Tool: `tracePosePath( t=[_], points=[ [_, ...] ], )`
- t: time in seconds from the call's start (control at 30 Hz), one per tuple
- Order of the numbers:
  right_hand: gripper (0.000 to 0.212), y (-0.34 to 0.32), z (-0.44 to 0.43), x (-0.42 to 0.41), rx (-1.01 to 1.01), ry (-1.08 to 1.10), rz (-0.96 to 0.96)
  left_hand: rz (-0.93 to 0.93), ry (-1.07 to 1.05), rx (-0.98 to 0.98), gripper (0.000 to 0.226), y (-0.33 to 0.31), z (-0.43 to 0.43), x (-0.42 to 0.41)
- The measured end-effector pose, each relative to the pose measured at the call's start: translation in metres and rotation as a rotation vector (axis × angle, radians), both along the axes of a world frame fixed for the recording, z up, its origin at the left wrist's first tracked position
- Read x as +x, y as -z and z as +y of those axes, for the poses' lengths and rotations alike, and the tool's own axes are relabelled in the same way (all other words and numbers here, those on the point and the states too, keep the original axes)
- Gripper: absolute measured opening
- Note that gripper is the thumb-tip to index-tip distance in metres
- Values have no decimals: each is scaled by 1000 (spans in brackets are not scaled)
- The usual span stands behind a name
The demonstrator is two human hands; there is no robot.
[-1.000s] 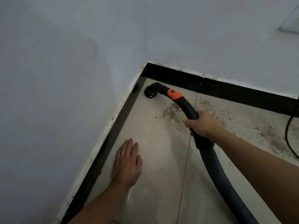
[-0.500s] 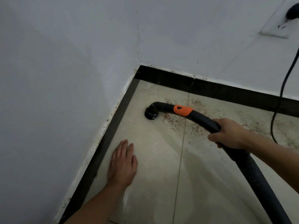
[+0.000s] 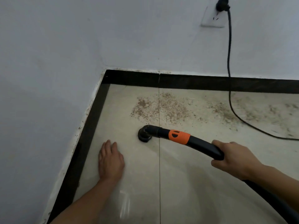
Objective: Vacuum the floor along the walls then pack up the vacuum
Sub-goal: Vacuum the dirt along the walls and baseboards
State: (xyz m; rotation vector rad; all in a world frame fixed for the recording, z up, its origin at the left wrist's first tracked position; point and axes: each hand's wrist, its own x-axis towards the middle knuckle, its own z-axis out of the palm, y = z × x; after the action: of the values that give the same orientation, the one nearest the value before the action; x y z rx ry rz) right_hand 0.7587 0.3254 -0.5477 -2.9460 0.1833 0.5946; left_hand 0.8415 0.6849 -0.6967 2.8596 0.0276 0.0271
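Note:
A black vacuum hose handle (image 3: 202, 144) with an orange collar (image 3: 178, 136) lies low over the beige tiled floor (image 3: 186, 183). Its round nozzle (image 3: 144, 135) rests on the tile just below a patch of brown dirt (image 3: 158, 109). My right hand (image 3: 233, 157) is shut around the handle behind the collar. My left hand (image 3: 110, 160) lies flat on the floor, fingers together, left of the nozzle and apart from it. The hose runs off behind my right forearm toward the bottom right.
Two white walls meet in a corner with a black skirting strip (image 3: 194, 82) along both. A black power cord (image 3: 229, 62) hangs from a plug (image 3: 222, 4) in a wall socket (image 3: 212, 20) and trails across the floor to the right. More dirt (image 3: 242, 110) lies right.
The nozzle has come away from the corner toward me, passing over the dirt patch. My right hand has drawn the handle back and right. My left hand has stayed flat on the floor.

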Motion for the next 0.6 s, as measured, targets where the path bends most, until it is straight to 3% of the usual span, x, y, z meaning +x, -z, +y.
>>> tracePosePath(
  t=[0.23, 0.47, 0.6],
  points=[
    [25, 12, -27, -70, 43, 299, -30, -34, -63, -83, 49, 6, -30, 5],
    [15, 26, 3, -12, 365, 505, -113, -45, -73, -49, 51, 10, -30, 5],
    [14, 30, 2, 22, 412, 508, -107, -37, -74, -31, 49, 12, -28, 6]
  ],
)
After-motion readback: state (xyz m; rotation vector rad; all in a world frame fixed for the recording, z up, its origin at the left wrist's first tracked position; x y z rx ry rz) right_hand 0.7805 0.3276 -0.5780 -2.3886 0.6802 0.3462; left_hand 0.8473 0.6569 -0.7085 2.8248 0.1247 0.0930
